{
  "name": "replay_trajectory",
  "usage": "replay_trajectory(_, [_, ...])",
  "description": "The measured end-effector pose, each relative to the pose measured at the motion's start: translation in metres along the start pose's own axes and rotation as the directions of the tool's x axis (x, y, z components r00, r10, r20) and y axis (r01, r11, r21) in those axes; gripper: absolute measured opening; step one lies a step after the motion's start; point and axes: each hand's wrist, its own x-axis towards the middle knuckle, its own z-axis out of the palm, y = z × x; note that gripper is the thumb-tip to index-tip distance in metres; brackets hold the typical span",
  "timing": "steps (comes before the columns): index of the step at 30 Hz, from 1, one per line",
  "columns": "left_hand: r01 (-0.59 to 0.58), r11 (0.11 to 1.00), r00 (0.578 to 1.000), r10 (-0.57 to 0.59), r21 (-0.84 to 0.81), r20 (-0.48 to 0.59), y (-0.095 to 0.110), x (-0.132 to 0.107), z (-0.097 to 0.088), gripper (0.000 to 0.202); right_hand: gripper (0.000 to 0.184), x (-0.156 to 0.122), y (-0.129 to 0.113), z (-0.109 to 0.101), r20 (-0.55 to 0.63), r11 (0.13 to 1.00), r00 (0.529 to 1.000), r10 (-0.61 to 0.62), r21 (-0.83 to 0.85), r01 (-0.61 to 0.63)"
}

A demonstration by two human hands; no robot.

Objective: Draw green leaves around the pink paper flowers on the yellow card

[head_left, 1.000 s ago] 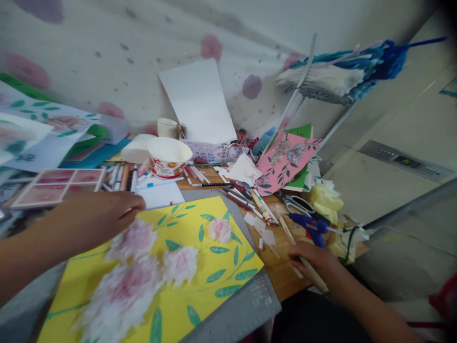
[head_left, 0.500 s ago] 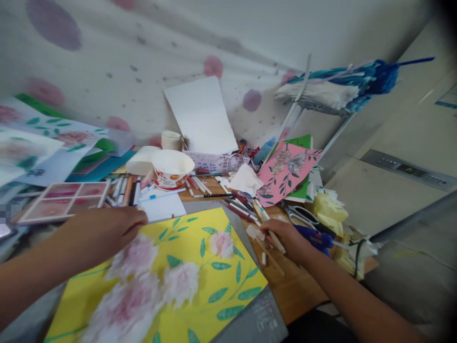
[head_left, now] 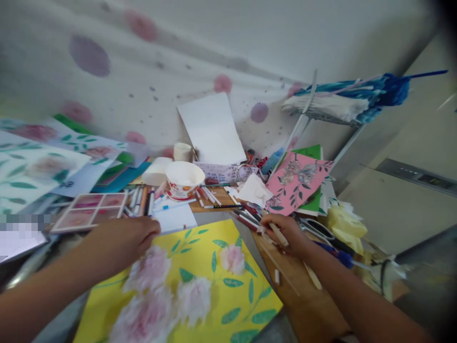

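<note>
A yellow sheet [head_left: 217,295] painted with green leaves and fluffy pink paper flowers [head_left: 194,297] lies in front of me on a grey mat. My left hand [head_left: 123,238] rests with curled fingers on the sheet's upper left corner. My right hand [head_left: 285,231] is closed on a thin wooden stick [head_left: 276,232] just right of the sheet, beside a row of pens [head_left: 250,216].
A paper bowl [head_left: 183,178], markers [head_left: 141,202], a pink paint palette [head_left: 91,212], white cups and paper crowd the back. A pink floral card [head_left: 296,183], scissors [head_left: 316,228], a blue glue gun [head_left: 341,257] and yellow tissue [head_left: 346,224] lie at the right.
My right hand has moved from the table's near right edge up and left to the pens, still gripping the stick. My left hand stays on the sheet's corner. The view tilted upward.
</note>
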Motion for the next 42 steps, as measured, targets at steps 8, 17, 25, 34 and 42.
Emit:
replay_trajectory(8, [0.039,0.999,0.999,-0.038,0.021,-0.031,0.009,-0.007,-0.008,0.025,0.031,0.2,-0.077,0.026,-0.19,0.984,0.966,-0.173,0.01,0.178])
replay_trajectory(17, [0.043,0.999,0.999,-0.043,0.016,-0.016,0.01,-0.01,-0.005,0.012,0.03,0.295,-0.094,0.064,-0.014,0.989,0.99,-0.143,0.031,0.143])
replay_trajectory(25, [0.049,0.999,0.999,-0.049,0.015,0.0,0.007,-0.007,0.0,0.015,0.031,0.247,-0.091,0.011,-0.133,0.96,0.98,-0.15,0.219,0.177])
replay_trajectory(34, [0.014,0.999,1.0,-0.014,0.028,-0.015,0.007,-0.006,-0.004,0.016,0.014,0.046,-0.054,-0.017,-0.212,0.992,0.977,0.009,0.125,0.018])
replay_trajectory(42, [-0.02,0.997,1.0,0.022,0.077,-0.022,0.003,0.001,0.006,0.023,0.026,-0.085,-0.079,-0.007,0.112,0.985,0.98,0.163,-0.08,-0.155])
